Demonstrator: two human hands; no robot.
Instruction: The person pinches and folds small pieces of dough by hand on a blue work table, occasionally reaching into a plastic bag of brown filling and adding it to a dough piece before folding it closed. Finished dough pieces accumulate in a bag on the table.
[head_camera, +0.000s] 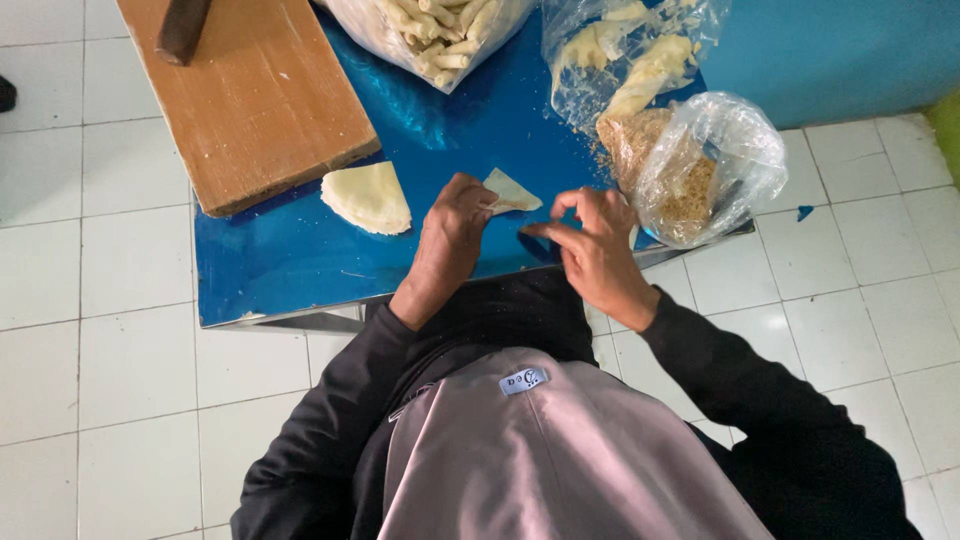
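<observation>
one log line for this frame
left hand: pinching thin pale wrapper sheet | right hand: on blue table, empty | clear crumb bag beside

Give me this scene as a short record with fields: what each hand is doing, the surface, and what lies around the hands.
left hand: left hand pinches the edge of a thin pale wrapper piece
right hand: right hand is beside it, fingertips on the tabletop, holding nothing visible
surface: blue tabletop over a white tiled floor
left of hands: stack of folded wrappers beside a wooden board
right of hands: open clear bag of breadcrumbs
far side: bag of pale rolled sticks and a bag of dough pieces
</observation>
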